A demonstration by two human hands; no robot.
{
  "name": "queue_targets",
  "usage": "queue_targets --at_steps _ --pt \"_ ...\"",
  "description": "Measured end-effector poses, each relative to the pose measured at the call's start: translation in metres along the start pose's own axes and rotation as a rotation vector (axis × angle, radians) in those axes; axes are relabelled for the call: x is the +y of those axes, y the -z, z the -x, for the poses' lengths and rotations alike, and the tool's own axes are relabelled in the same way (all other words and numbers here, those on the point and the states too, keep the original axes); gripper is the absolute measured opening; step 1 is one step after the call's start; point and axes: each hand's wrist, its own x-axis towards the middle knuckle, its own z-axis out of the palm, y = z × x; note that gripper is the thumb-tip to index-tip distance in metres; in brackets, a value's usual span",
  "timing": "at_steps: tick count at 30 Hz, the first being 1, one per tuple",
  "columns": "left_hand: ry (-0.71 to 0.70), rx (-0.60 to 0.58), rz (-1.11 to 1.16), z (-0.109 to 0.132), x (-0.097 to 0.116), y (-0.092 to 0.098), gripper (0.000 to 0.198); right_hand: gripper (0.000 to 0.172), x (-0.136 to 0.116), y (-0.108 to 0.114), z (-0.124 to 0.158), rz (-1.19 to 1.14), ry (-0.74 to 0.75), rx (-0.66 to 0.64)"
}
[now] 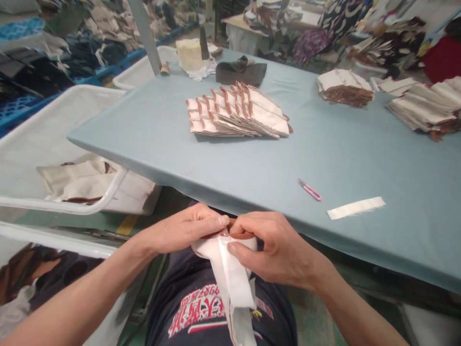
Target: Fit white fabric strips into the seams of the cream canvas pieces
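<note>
A white fabric piece (230, 278) with a brown edge hangs over my lap at the table's near edge. My left hand (190, 226) pinches its top edge from the left, thumb lying on it. On the right side, my right hand (270, 245) grips the same piece between thumb and curled fingers. The two hands are close together, with the brown edge partly hidden between them. Pink thread snips (310, 190) and a loose white strip (356, 208) lie on the table to the right of my hands.
Overlapping white and brown pieces (237, 110) lie mid-table on the blue-green tabletop (151, 129). Behind them is dark folded cloth (241, 72). More stacks (345, 86) sit at the back right. A white bin (108, 192) with fabric stands left of the table.
</note>
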Motion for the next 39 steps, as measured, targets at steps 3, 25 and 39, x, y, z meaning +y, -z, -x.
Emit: queue_targets --at_steps 3,25,39 --pt "-0.040 -0.039 -0.038 -0.001 0.001 -0.001 0.056 0.016 0.000 -0.001 0.002 -0.015 -0.025 0.005" --pt "-0.480 0.237 -0.601 -0.028 0.009 -0.050 0.023 0.040 0.014 0.020 0.026 -0.180 -0.020 -0.012" --pt "-0.456 0.383 -0.888 -0.027 0.008 -0.051 0.023 0.044 0.015 0.020 0.035 -0.138 -0.108 0.086"
